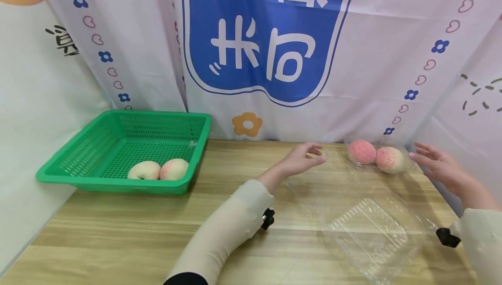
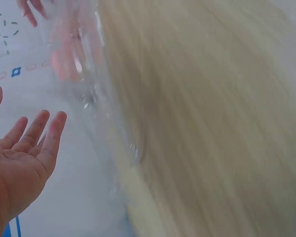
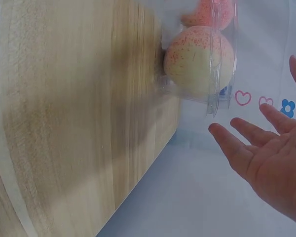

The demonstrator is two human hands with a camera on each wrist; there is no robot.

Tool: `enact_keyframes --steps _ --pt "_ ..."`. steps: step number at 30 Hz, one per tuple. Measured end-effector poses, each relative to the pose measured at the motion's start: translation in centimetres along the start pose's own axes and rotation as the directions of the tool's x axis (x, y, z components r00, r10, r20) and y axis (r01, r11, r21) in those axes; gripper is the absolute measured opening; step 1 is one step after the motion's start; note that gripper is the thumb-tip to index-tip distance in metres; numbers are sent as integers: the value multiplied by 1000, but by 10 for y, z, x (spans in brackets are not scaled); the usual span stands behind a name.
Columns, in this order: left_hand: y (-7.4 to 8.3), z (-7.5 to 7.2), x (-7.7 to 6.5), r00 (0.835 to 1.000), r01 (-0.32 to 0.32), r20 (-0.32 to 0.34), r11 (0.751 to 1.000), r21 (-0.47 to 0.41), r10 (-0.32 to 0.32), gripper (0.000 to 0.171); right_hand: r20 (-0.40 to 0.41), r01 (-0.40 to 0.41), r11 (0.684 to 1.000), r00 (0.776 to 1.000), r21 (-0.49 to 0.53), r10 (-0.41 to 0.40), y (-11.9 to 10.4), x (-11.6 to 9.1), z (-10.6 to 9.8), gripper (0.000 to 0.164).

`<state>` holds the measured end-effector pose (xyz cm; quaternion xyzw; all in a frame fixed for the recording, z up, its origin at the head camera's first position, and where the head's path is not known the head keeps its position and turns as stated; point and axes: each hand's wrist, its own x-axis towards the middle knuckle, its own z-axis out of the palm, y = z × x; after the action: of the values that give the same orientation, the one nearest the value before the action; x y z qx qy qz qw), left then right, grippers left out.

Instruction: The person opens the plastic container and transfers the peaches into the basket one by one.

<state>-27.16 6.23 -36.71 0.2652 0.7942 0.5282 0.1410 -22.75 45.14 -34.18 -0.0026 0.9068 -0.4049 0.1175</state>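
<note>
In the head view, a clear plastic box at the back right of the table holds a deep pink peach and a paler, pink-speckled peach. To the left of this box is my left hand, fingers loosely bent and holding nothing. On the box's other side, my right hand is spread with its palm towards it. The right wrist view shows a small gap between those fingertips and the box around the pale peach. An open clear plastic box lies nearer, between my forearms.
A green perforated basket stands at the back left, with two pale peaches in its front right corner. Behind the wooden table hangs a printed white curtain. The table's right edge passes beneath my right forearm.
</note>
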Motion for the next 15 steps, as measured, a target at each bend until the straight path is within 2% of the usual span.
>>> enact_keyframes --steps 4,8,15 --pt "2 11 12 1000 0 0 1000 -23 0 48 18 -13 1000 1000 6 13 2 1 -2 78" --pt "6 19 21 1000 27 17 999 -27 -27 49 50 -33 999 998 -2 33 6 4 -1 80" --pt "11 35 34 992 122 33 979 -165 -118 60 112 -77 994 991 78 68 14 7 4 83"
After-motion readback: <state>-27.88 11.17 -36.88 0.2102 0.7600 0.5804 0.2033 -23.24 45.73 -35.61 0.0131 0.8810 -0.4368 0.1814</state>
